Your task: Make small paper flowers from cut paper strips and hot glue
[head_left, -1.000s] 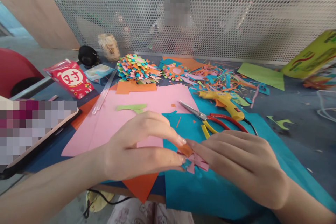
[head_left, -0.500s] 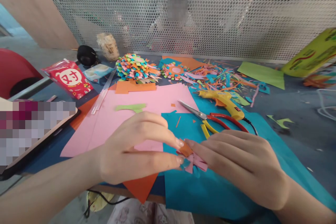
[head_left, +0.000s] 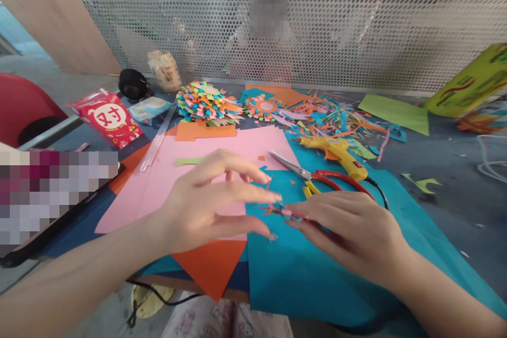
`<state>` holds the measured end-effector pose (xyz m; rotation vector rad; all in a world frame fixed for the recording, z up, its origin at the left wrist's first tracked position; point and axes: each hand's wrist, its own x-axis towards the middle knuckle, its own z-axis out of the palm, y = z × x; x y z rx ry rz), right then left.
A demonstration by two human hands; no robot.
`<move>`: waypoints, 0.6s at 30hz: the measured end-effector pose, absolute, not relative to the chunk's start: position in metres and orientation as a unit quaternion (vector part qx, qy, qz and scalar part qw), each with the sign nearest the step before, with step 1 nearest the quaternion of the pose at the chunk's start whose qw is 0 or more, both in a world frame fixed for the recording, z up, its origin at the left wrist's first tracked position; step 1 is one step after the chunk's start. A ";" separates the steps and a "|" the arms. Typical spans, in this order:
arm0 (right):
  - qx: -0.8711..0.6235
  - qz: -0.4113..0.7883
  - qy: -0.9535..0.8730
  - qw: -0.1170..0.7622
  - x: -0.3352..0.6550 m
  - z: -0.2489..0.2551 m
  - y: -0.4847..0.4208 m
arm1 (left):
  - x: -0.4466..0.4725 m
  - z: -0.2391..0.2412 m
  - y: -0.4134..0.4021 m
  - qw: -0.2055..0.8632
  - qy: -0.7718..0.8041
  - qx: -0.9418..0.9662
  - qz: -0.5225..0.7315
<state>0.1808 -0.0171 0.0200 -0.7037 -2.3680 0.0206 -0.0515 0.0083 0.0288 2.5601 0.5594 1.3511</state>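
Note:
Between the thumb and fingers of my right hand (head_left: pixel 352 237) is a small fringed paper flower (head_left: pixel 285 212), turned edge-on, with pink, blue and orange strips showing. My left hand (head_left: pixel 222 200) hovers just left of it, fingers spread and apart from the flower. Both hands are above a blue paper sheet (head_left: pixel 301 285) and a pink sheet (head_left: pixel 146 200). Scissors (head_left: pixel 303 173) with red and yellow handles lie just beyond my right hand, which hides part of the handles. A yellow glue gun (head_left: pixel 336 153) rests behind them.
A pile of finished fringed flowers (head_left: pixel 206 103) and a single flower (head_left: pixel 263 108) stand at the back, beside tangled paper scraps (head_left: pixel 332 116). At left are a red snack bag (head_left: pixel 109 119), clear glue sticks (head_left: pixel 156 142) and a tablet (head_left: pixel 59 200). A perforated metal panel (head_left: pixel 198 16) rises behind.
My left hand has let go of the paper flower and opened, drawing slightly away. My right hand keeps the flower, now tilted edge-on and a little higher.

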 end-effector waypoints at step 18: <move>-0.296 0.153 -0.912 0.240 0.171 0.014 -0.013 | -0.037 0.023 0.010 0.262 0.243 0.877 0.321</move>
